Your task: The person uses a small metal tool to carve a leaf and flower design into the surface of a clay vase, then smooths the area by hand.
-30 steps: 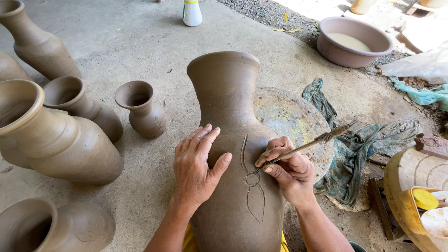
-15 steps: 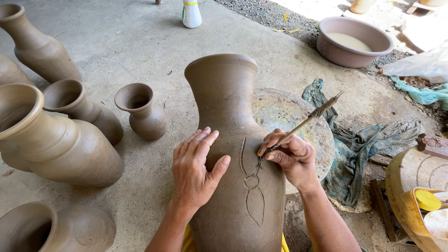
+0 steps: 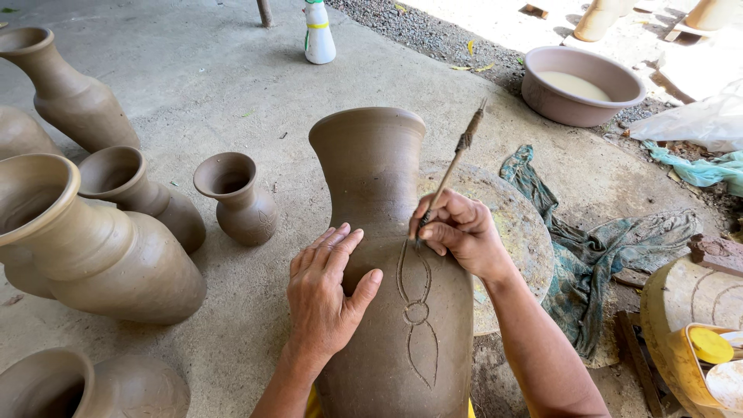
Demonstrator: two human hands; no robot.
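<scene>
Large unfired clay vase [image 3: 387,255]: stands upright in the foreground, long axis vertical, flared mouth pointing up and slightly away from the camera. Its base sits on a round turntable [image 3: 515,232] on the concrete floor [image 3: 193,85].

Left hand [image 3: 325,290]: laid flat on the left shoulder of the vase, fingers extended and close together, thumb spread toward the carved motif. It grips nothing.

Right hand [image 3: 460,232]: fingers pinched shut around a thin carving stick [image 3: 453,166]. The stick's long axis runs diagonally; its tip points down-left and touches the vase at the top of an incised leaf-and-loop pattern [image 3: 418,310], its free end points up-right.

Left of the vase: a small vase [image 3: 240,201] near, then several larger vases [image 3: 93,248] lying tilted. Right of the vase: a crumpled green cloth [image 3: 596,248]. Beyond the vase, well apart: a pink basin [image 3: 580,85] and a white bottle [image 3: 319,32].
</scene>
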